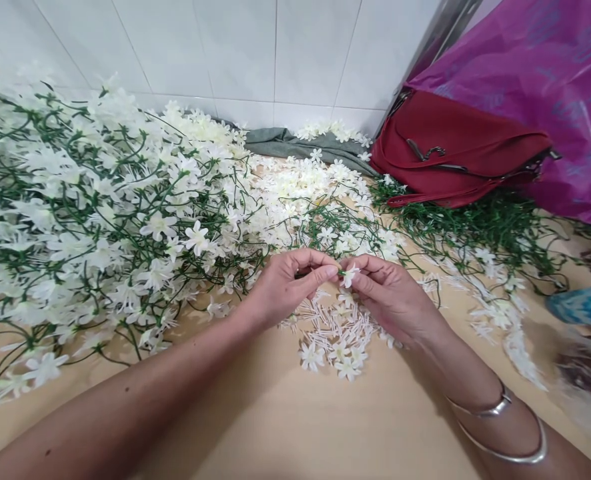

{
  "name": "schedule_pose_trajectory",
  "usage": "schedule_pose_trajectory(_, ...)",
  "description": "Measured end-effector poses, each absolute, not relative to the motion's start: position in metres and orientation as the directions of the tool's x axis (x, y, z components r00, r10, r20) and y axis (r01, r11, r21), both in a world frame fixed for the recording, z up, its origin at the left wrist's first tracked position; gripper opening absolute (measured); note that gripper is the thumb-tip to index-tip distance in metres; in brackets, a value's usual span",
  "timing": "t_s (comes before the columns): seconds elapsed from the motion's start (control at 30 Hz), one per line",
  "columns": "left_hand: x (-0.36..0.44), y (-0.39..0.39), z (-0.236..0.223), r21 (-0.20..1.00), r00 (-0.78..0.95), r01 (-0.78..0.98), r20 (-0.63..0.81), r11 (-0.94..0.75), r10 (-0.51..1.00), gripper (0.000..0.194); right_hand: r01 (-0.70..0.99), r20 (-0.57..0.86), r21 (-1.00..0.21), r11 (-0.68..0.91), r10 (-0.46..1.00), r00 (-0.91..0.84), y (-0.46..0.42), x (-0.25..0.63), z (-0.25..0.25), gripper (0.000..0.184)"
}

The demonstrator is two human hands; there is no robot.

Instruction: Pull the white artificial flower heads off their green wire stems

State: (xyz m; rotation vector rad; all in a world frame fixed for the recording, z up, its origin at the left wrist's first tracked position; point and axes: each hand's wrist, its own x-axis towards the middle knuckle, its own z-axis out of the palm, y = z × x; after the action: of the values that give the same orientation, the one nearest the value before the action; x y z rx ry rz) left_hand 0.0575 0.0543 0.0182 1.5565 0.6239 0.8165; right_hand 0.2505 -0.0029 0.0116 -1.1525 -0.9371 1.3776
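The left hand (288, 287) is pinching the green base of a white flower (350, 275) between thumb and forefinger; its grip is closing on that base. The right hand (395, 293) is holding the petal side, its grip also closing, with thumb and forefinger meeting at the petals. The flower is sitting between both sets of fingertips, above the desk (275, 427). Below the hands, a small pile of white sticks (333, 327) is lying on the desk, with loose blossoms (347, 367) resting at its near edge. A large heap of stemmed flowers (125, 200) is covering the left side. Beyond the hands, more white blossoms are spreading toward a grey-green cloth (285, 143) along the tiled wall (315, 53). At the far right, a red bag (460, 147) is resting against green stems (480, 223), beside a purple plastic bag (535, 67). Two silver bracelets (530, 457) are encircling the right forearm.
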Motion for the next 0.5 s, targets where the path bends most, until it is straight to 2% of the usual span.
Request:
schedule_pose_trajectory(0.17,0.057,0.053,0.008,0.975,0.569,0.028,0.166,-0.22,0.805,0.019,-0.152,-0.14,-0.979,-0.135,0.99,0.019,-0.005,0.252,0.009,0.029)
schedule_pose_trajectory(0.3,0.058,0.052,0.003,0.981,0.571,0.006,0.156,-0.193,0.806,0.019,-0.068,-0.134,-0.989,-0.132,0.991,0.028,-0.006,0.253,0.008,0.033)
schedule_pose_trajectory(0.5,0.059,0.049,0.007,0.961,0.572,0.056,0.191,-0.271,0.798,0.014,-0.014,-0.171,-0.985,-0.172,0.985,-0.031,-0.008,0.256,0.011,0.033)
